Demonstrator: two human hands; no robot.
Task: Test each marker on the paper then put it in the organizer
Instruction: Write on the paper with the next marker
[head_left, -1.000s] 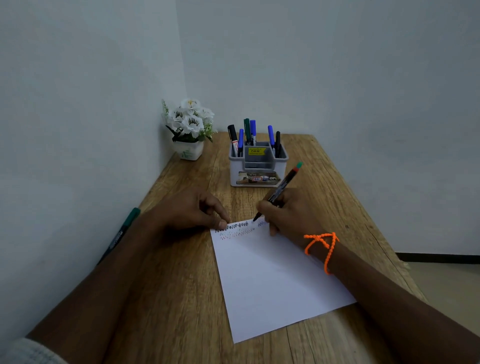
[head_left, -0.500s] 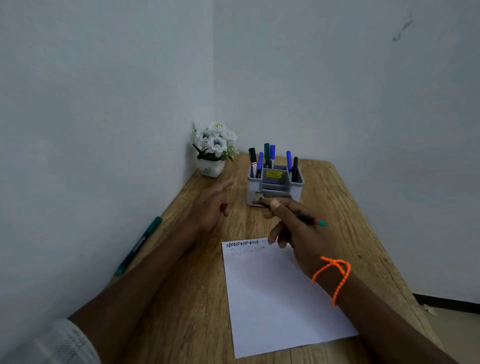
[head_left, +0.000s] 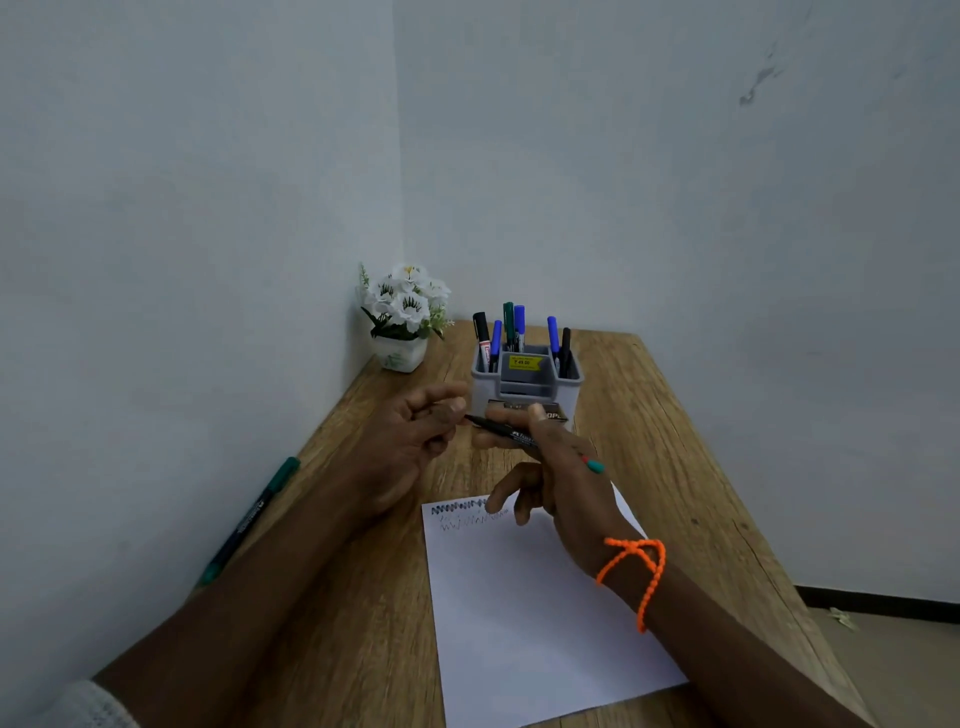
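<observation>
My right hand (head_left: 566, 483) holds a black marker (head_left: 501, 428) with a teal end level above the table, its tip pointing left. My left hand (head_left: 410, 447) has its fingers pinched together at that tip, around a small cap that is mostly hidden. Both hands hover just in front of the grey organizer (head_left: 571, 384), which holds several blue, black and green markers upright. The white paper (head_left: 519, 623) lies below my right hand, with rows of scribbles along its top edge.
A green marker (head_left: 254, 514) lies along the table's left edge by the wall. A white flower pot (head_left: 402, 317) stands in the back left corner. The wooden table (head_left: 675, 441) ends at its right edge, with floor beyond.
My right hand lifted the marker off the paper and turned it level. My left hand left the paper, rose toward the organizer, then closed in on the marker's tip.
</observation>
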